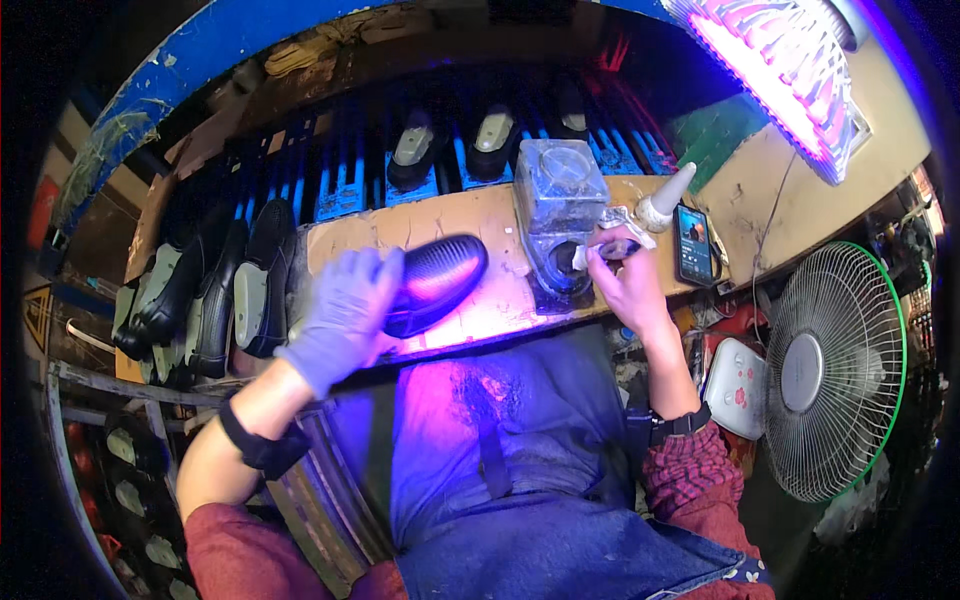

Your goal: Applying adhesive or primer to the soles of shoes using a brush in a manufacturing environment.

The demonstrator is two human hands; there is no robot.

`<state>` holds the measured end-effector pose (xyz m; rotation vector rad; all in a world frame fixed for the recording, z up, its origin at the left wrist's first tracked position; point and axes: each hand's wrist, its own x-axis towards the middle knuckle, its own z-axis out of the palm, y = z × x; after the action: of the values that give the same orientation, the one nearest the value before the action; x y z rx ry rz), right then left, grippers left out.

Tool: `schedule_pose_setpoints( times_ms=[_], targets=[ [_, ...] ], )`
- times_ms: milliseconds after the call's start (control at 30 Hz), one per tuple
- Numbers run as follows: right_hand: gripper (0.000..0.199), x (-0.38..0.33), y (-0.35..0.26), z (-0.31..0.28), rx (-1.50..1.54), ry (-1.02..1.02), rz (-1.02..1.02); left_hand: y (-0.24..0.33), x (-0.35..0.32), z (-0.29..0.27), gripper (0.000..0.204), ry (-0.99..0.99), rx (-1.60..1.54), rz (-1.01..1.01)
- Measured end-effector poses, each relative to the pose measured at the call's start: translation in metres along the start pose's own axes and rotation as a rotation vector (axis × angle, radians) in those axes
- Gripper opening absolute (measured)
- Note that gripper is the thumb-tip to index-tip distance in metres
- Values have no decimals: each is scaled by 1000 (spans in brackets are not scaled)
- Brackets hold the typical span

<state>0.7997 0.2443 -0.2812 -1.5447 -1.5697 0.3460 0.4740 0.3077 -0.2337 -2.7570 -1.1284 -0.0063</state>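
My left hand [345,315], in a pale purple glove, grips a black shoe [440,280] by one end. The shoe lies tilted over the cardboard-covered bench, its ribbed, shiny face turned up. Bare, my right hand [628,285] pinches a small dark-handled tool [622,248] with a pale tip. That tip is at the round opening of a grimy clear plastic dispenser [562,190], whose dark contents I cannot make out. Behind the right hand lies a crumpled white cloth or tissue [632,222].
Several black shoes [265,280] stand at left; others [410,150] sit on a blue slatted rack behind. A grey cone [668,200] and phone [695,245] are right of the dispenser. A lit lamp [770,80] hangs above right; a fan [835,370] stands below it.
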Motion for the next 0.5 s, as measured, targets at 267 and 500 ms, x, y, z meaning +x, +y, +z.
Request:
schedule_pose_setpoints(
  times_ms=[267,500],
  targets=[
    [16,-9,6,7,12,-12,10,3,48,-12,114,-482,54,-115],
    [15,-11,7,17,40,103,24,4,23,-29,115,48,-248,-431]
  ],
)
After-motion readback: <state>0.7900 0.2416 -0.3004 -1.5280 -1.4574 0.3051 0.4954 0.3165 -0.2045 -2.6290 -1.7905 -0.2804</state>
